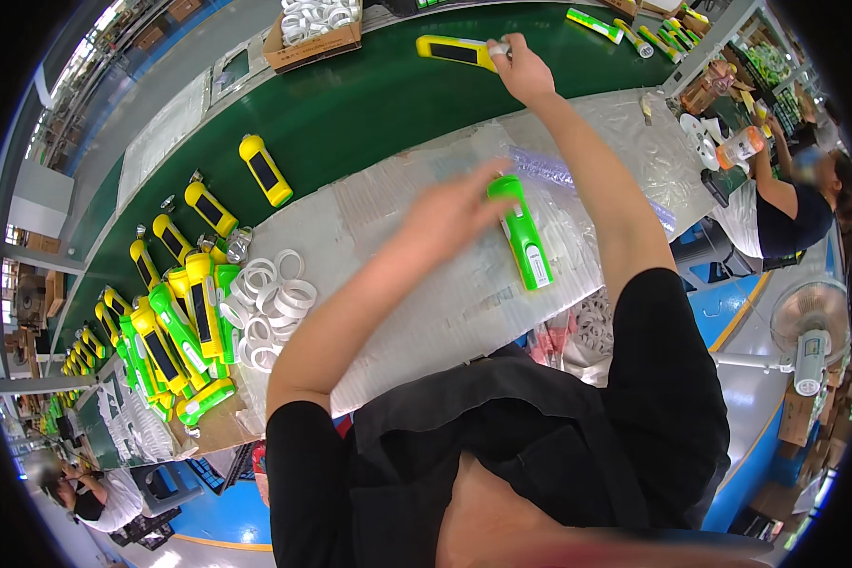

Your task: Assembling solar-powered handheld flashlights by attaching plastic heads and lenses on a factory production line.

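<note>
Stretched out over the green belt, my right hand (523,72) grips one end of a yellow flashlight (456,50) with a dark panel along its side. My left hand (454,216) is blurred by motion at the top end of a green flashlight (525,241). Its fingers look spread around that end, without a visible grip. The green flashlight lies on the pale covered worktop (426,293), a white label near its lower end. To the left, a heap of yellow and green flashlights (202,301) sits beside a pile of white rings (279,301).
On the green belt (350,123) stand several yellow flashlights (265,170), trailing off to the left. A cardboard box of white rings (314,33) is at the far edge. More flashlights (594,26) lie far right. A co-worker (795,204) and a fan (810,322) are at right.
</note>
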Demonstrator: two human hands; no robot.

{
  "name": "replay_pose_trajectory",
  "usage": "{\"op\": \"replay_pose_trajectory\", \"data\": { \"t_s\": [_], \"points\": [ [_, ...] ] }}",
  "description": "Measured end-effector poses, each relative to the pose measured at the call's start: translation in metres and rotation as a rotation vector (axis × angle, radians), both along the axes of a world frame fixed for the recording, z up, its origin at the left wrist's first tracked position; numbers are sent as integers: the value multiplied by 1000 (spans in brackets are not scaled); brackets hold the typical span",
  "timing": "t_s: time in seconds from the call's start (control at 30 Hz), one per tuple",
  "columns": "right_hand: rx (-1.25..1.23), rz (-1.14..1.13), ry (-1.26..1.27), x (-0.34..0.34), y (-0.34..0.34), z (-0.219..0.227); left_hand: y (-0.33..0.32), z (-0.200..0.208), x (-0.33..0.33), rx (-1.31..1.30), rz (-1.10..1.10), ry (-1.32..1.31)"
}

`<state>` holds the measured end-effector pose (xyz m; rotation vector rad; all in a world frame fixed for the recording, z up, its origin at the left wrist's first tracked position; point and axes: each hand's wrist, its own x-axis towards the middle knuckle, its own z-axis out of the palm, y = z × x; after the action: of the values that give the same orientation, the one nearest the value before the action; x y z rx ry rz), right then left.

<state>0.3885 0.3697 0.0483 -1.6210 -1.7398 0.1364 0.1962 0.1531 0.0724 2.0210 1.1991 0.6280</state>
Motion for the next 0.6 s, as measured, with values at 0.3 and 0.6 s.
{"op": "replay_pose_trajectory", "data": {
  "t_s": [0.3, 0.6],
  "points": [
    [-170, 96, -81, 9, -142, 25, -27, -60, 19, 11, -61, -124],
    [-658, 693, 1036, 4, -298, -7, -103, -19, 13, 267, -425, -94]
  ]
}}
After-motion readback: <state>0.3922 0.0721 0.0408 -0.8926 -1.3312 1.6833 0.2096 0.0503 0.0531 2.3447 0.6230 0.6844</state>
